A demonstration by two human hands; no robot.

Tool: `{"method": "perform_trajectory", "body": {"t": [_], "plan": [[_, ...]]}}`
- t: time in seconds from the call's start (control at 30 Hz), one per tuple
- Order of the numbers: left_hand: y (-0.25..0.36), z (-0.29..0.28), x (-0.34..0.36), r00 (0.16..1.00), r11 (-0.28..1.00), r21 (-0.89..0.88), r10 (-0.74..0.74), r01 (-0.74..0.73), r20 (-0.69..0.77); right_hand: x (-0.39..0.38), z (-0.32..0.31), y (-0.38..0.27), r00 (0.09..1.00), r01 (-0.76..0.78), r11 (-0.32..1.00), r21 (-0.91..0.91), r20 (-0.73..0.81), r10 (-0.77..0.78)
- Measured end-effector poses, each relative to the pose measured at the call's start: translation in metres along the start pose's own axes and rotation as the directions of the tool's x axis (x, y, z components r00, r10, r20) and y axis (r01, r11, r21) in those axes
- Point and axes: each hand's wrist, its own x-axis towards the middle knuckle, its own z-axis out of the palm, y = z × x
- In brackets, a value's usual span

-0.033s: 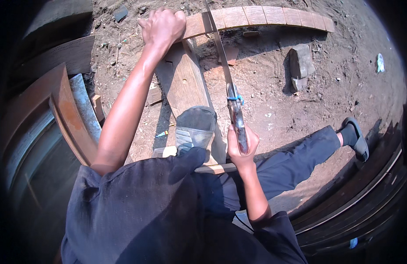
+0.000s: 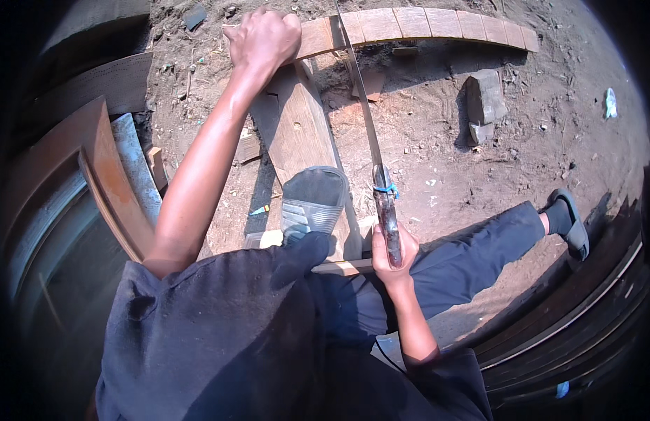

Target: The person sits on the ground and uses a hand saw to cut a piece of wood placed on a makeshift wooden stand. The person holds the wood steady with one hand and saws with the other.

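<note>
Currently | curved board [image 2: 413,23], one o'clock, clasped by left hand [image 2: 264,42], eleven o'clock | saw [image 2: 368,123] gripped by right hand [image 2: 395,252], four o'clock | left knuckles could be nicked if overhanging board rocks, making saw jump

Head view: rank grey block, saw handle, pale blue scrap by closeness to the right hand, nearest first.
1. Saw handle: gripped in the right hand.
2. Grey block: on the dirt, ahead and to the right.
3. Pale blue scrap: on the dirt farther right, beyond the block.
</note>
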Motion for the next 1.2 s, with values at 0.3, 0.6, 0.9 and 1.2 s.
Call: {"method": "perform_trajectory", "body": {"t": [0.3,0.6,0.9,1.2], "plan": [[0.006,-0.028,0.005,0.992,0.999,0.026,0.020,-0.023,0.123,0.136,0.042,-0.046,1.000,-0.002,0.969,0.246,0.029,-0.006],[-0.007,0.007,0.005,0.980,0.953,0.233,0.197,-0.193,0.009,0.002,0.001,-0.001,0.997,-0.013,0.999,-0.032,0.080,0.016],[0.009,-0.016,0.008,1.000,1.000,0.029,-0.001,0.001,0.017,0.092,0.040,-0.024,0.999,-0.031,0.985,0.172,0.011,0.030],[0.007,-0.010,-0.001,1.000,1.000,0.026,0.013,-0.013,0.012,0.032,0.015,-0.008,0.998,-0.065,0.996,0.054,0.029,0.064]]}}
